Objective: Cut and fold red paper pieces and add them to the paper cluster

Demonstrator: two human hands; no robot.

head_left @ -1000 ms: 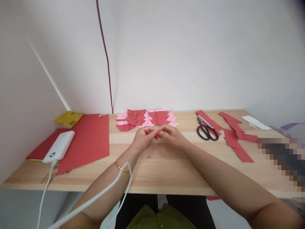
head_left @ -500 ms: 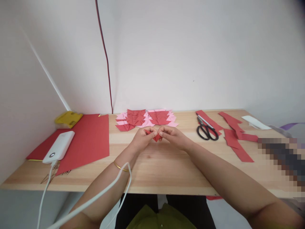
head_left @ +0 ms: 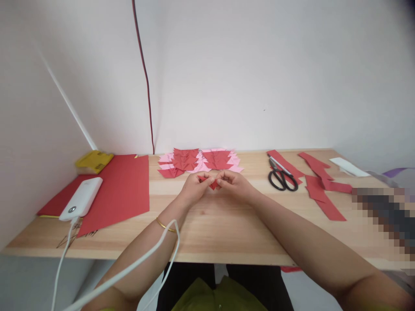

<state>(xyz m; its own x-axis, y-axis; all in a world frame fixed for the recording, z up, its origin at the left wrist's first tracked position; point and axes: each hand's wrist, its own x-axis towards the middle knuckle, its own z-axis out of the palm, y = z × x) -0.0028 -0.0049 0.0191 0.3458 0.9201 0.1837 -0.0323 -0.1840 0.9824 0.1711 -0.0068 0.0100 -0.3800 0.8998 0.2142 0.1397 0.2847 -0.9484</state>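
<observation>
Two hands, the left hand (head_left: 195, 188) and right hand (head_left: 236, 186), pinch a small red paper (head_left: 213, 185) between them, just before the folded pieces (head_left: 184, 160). Uneven pulling could tear it; slipping fingertips might crease it crookedly.

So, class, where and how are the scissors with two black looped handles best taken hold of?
Probably by the black looped handles, coming from the near side with the right hand once it lets go of the folded red paper. The scissors lie with those loops toward the near edge of the wooden table, blades toward the white wall.
</observation>
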